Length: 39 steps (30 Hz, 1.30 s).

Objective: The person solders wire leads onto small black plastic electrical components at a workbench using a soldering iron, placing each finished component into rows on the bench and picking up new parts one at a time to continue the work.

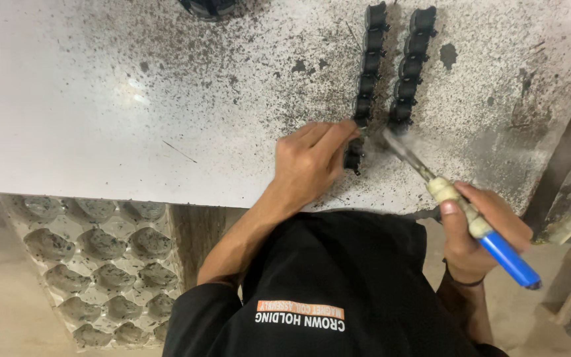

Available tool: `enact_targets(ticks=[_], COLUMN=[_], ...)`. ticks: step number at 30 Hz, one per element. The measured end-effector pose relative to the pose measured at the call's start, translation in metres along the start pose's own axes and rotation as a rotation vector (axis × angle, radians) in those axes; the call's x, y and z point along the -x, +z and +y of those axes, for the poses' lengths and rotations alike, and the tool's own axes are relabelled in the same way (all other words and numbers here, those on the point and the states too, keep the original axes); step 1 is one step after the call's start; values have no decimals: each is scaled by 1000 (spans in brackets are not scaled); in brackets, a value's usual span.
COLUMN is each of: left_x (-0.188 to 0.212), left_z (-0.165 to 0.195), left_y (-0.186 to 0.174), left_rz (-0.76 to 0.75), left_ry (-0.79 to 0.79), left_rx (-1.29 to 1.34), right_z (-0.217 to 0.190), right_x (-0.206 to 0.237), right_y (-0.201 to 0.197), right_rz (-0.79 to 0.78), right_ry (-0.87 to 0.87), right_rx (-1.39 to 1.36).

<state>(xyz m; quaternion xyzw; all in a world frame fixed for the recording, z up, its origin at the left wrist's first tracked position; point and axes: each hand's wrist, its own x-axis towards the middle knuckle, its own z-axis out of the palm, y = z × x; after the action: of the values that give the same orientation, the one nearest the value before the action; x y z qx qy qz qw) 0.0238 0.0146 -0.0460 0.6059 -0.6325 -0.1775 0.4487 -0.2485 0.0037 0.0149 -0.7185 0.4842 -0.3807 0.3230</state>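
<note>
Two rows of black parts (391, 66) on the bench; left hand (308, 162) pinches one (353, 157), right hand (477, 231) grips one blue-handled tool (464, 211)

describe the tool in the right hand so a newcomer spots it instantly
Start at the white, soot-speckled table, then find the two rows of black parts. Just below them, the right hand grips a thin tool; only it has a blue handle.

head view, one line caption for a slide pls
Left hand steadies a small black part while right hand works a blue-handled tool.
</note>
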Motion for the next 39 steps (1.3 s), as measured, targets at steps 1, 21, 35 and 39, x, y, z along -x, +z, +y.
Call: enact_targets(ticks=[1, 21, 35, 39], left_x=[-2, -16, -35, -48], left_z=[1, -3, 7, -9], left_y=[-2, 26, -11, 11], left_rz=[11, -71, 100, 53], left_ry=[-3, -12, 1, -12], left_rx=[-53, -232, -172, -281], right_z=[7, -19, 9, 19], right_x=[2, -22, -18, -20], right_y=[1, 18, 15, 21], right_rz=[26, -59, 86, 69], right_ry=[12, -28, 3, -10], right_rx=[-10, 114, -4, -39])
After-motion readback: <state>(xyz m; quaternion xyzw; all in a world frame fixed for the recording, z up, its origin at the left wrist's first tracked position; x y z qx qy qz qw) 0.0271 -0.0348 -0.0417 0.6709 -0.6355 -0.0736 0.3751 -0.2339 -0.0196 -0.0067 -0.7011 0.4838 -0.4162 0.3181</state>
